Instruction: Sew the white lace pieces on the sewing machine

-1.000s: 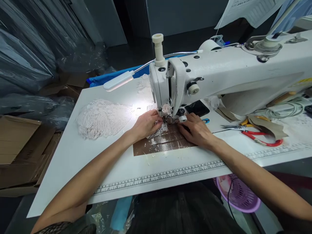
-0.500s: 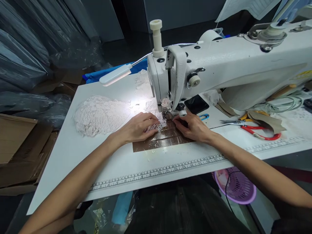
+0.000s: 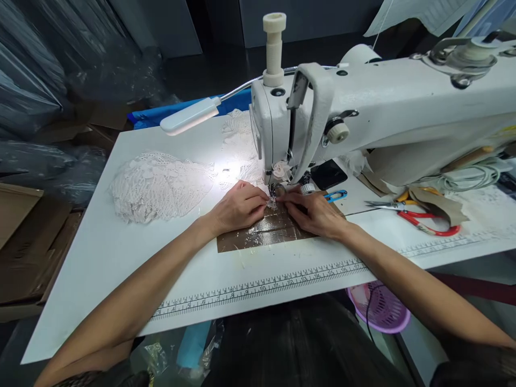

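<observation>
Both hands meet at the needle of a white sewing machine point(image 3: 268, 134). My left hand point(image 3: 244, 207) is closed, its fingertips pinching the white lace point(image 3: 272, 203) just left of the presser foot. From the other side, my right hand point(image 3: 316, 214) holds the lace edge close to the foot with thumb and forefinger; the exact grip is partly hidden. Beneath the hands lies a brown, shiny sheet point(image 3: 266, 234) with bits of thread on it. A bunched heap of white lace point(image 3: 159, 188) rests on the table to the left, under the lamp's light.
A lamp point(image 3: 191, 115) reaches over the table's left side. Behind my right hand are blue thread snips point(image 3: 335, 195) and a black phone point(image 3: 328, 174). Red-handled scissors point(image 3: 429, 223) lie farther right. A printed ruler point(image 3: 258, 290) runs along the front edge; a purple basket point(image 3: 381, 309) stands below.
My left hand has drawn its fingers together at the lace beside the foot. My right fingers have come closer to it. The head view has shifted slightly.
</observation>
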`<state>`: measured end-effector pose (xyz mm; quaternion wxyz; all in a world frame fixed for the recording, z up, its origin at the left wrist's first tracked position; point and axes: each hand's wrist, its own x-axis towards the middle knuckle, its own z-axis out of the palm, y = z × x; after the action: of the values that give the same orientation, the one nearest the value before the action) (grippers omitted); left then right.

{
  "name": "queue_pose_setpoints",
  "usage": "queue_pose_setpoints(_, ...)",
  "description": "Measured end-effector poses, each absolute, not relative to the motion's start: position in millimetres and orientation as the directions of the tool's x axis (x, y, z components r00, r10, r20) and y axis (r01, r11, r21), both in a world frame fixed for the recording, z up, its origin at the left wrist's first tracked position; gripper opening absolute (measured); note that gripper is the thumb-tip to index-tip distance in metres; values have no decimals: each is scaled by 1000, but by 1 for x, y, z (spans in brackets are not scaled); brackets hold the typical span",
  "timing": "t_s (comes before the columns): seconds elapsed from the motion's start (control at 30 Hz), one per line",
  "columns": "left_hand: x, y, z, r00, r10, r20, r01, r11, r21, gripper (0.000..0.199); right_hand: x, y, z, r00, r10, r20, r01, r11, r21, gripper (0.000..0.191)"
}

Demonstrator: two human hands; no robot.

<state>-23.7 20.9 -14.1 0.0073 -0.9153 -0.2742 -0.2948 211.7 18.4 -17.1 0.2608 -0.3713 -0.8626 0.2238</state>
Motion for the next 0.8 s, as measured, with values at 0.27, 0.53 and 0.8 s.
queue_pose_setpoints(0.27, -26, 20, -20, 673, 501, 544, 512, -846, 146, 10, 212, 21, -28, -676, 655, 337, 466, 734, -493, 35)
queue_pose_setpoints(0.53, -25, 20, -19, 713, 492, 499, 527, -846, 81, 10, 211, 20, -29, -666, 649, 368, 440, 740, -510, 33)
queue_pose_setpoints(0.8, -25, 17, -17, 730, 498, 467, 538, -841, 56, 12, 212, 18, -30, -628, 697, 345, 452, 688, -567, 33)
